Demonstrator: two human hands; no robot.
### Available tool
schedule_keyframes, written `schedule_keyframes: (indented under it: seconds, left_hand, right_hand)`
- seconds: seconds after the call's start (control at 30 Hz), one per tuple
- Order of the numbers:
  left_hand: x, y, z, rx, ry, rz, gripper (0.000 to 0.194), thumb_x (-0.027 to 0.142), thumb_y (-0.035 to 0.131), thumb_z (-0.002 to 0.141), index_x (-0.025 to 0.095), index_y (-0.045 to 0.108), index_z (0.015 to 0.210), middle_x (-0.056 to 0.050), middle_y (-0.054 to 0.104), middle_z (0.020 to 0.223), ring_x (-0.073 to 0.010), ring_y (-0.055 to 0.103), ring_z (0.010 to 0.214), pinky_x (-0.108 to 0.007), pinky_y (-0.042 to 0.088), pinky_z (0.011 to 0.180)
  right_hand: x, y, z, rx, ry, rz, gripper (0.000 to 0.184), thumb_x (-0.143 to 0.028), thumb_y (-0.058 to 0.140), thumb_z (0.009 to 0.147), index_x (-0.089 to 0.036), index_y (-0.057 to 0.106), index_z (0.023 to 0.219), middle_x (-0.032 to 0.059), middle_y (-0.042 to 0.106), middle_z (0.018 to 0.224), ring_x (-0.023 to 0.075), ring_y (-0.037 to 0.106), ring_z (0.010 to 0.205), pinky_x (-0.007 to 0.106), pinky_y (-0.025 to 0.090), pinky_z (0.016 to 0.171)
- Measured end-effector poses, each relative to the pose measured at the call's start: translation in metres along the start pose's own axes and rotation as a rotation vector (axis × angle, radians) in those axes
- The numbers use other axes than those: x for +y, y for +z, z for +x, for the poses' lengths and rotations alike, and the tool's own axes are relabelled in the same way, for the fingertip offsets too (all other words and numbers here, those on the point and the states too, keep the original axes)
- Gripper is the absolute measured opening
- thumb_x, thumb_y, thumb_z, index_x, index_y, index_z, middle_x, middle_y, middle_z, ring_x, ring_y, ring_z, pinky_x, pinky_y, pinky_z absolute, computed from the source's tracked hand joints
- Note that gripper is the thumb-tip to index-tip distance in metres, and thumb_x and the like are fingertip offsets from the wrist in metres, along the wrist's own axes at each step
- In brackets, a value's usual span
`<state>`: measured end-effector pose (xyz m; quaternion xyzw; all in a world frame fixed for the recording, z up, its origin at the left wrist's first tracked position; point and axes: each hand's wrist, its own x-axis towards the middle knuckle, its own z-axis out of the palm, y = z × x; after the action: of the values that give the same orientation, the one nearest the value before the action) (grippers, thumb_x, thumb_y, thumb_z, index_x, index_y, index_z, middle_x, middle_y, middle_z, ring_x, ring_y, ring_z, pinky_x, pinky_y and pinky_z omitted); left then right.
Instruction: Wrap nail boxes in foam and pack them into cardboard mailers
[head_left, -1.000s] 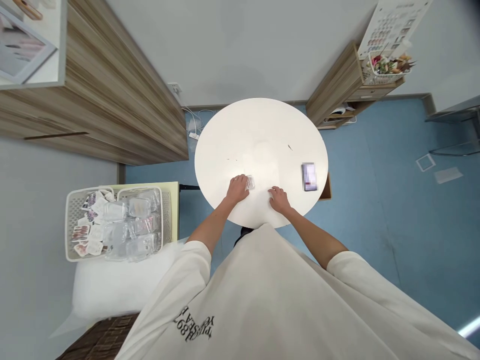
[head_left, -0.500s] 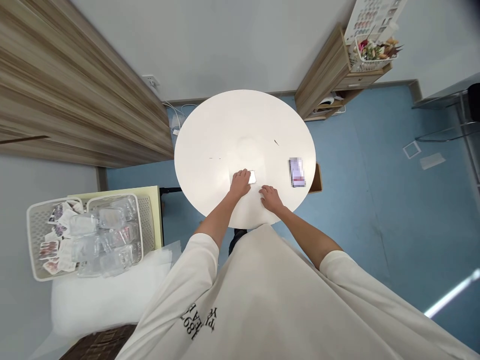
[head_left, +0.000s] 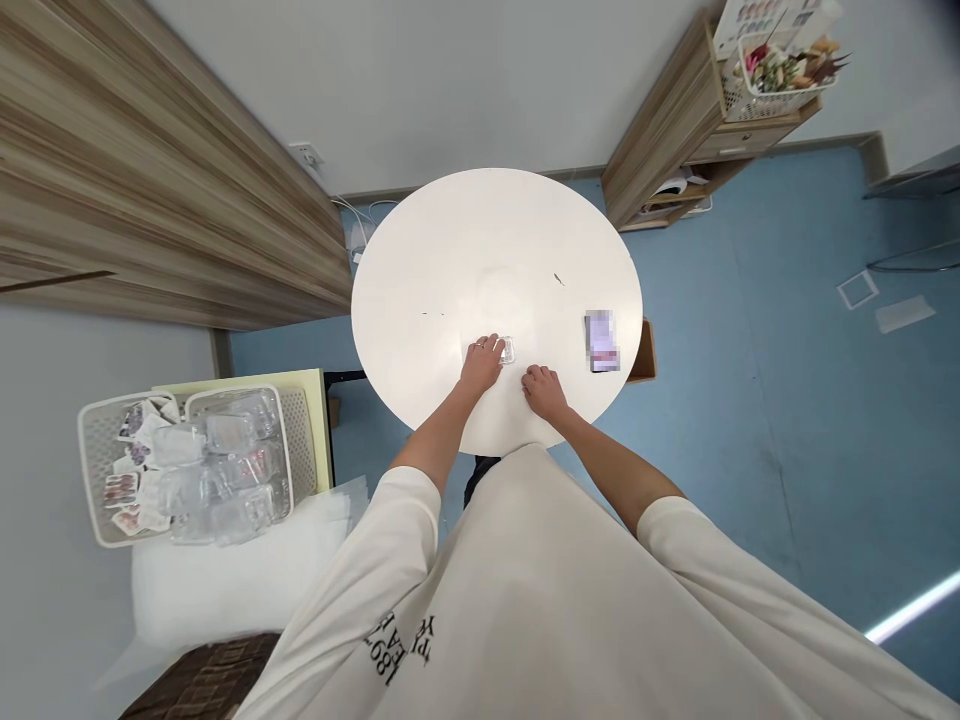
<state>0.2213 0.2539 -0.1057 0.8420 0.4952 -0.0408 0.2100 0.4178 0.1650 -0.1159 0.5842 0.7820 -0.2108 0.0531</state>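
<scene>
My left hand [head_left: 482, 362] lies over the left side of a small clear plastic case [head_left: 508, 349] on the white oval table [head_left: 495, 230]. Its fingers are bent onto the case and hide part of it; the right end shows beside the fingertips. To the right, my right hand [head_left: 545, 391] rests on the table near the front edge, a short gap from the case. Its fingers are loosely bent and slightly apart, with nothing visible in them. Farther right on the table lies a phone-like purple rectangle [head_left: 602, 341], blurred out.
On a side stand at the left, white baskets [head_left: 283, 430] hold several clear plastic packs [head_left: 225, 470] and printed cards [head_left: 139, 470]. Translucent plastic sheeting [head_left: 225, 590] lies before them. Wooden cabinets [head_left: 225, 180] flank the table, with a flower basket [head_left: 787, 85] at the far right.
The view has shifted and tilted slightly. My left hand stays on the case, which has turned from bright white to clear again. My right hand's fingers are a little more bent.
</scene>
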Motion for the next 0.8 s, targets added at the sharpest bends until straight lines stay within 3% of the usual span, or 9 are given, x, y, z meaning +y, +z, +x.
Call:
schedule_keyframes:
  seconds: [0.27,0.43,0.53,0.6,0.7,0.8]
  left_hand:
    - [0.0,-0.001,-0.004,0.008,0.018,-0.044,0.054,0.024,0.056,0.089,0.021,0.045,0.142,-0.014,0.031,0.165,-0.0365,0.032,0.149,-0.054,0.033,0.115]
    - [0.009,-0.007,-0.033,0.065,0.012,-0.078,0.055,0.042,0.058,0.092,0.02,0.045,0.141,-0.017,0.026,0.166,-0.0363,0.019,0.155,-0.058,0.019,0.122]
    - [0.014,-0.008,-0.053,0.046,0.089,-0.078,0.062,0.047,0.067,0.086,0.019,0.048,0.138,-0.019,0.036,0.159,-0.036,0.025,0.152,-0.056,0.016,0.124]
    - [0.015,-0.009,-0.061,0.035,0.112,-0.048,0.056,0.042,0.069,0.086,0.019,0.051,0.134,-0.018,0.042,0.153,-0.0353,0.032,0.148,-0.055,0.019,0.123]
    - [0.013,-0.012,-0.06,0.039,0.03,-0.016,0.033,0.025,0.057,0.093,0.021,0.058,0.125,-0.016,0.054,0.141,-0.0319,0.045,0.138,-0.051,0.029,0.118]
    - [0.009,-0.015,-0.048,0.062,-0.073,-0.03,0.028,0.019,0.044,0.098,0.022,0.063,0.118,-0.014,0.061,0.127,-0.0297,0.053,0.127,-0.049,0.036,0.111]
  right_hand:
    - [-0.005,-0.01,0.002,-0.029,-0.003,0.042,0.032,-0.013,0.042,0.095,-0.017,0.068,0.114,0.0172,0.056,0.122,0.0325,0.048,0.107,0.044,0.038,0.093]
    - [-0.004,-0.021,0.003,-0.024,0.011,0.153,0.025,-0.018,0.044,0.096,-0.019,0.067,0.108,0.0152,0.058,0.121,0.0311,0.05,0.108,0.044,0.041,0.094]
    - [0.0,-0.026,0.007,0.001,0.051,0.235,0.017,-0.022,0.05,0.094,-0.02,0.065,0.102,0.0132,0.06,0.118,0.0294,0.052,0.106,0.043,0.043,0.092]
    - [0.003,-0.031,0.01,0.006,0.091,0.285,0.014,-0.024,0.052,0.093,-0.021,0.064,0.099,0.0119,0.061,0.116,0.0282,0.053,0.104,0.041,0.045,0.09]
    - [0.006,-0.037,0.014,0.015,0.137,0.342,0.016,-0.03,0.05,0.096,-0.022,0.063,0.102,0.01,0.063,0.116,0.0267,0.056,0.105,0.04,0.045,0.091]
    - [0.006,-0.043,0.016,0.032,0.129,0.365,0.032,-0.044,0.055,0.096,-0.023,0.06,0.118,0.0093,0.064,0.124,0.0281,0.055,0.113,0.043,0.042,0.1]
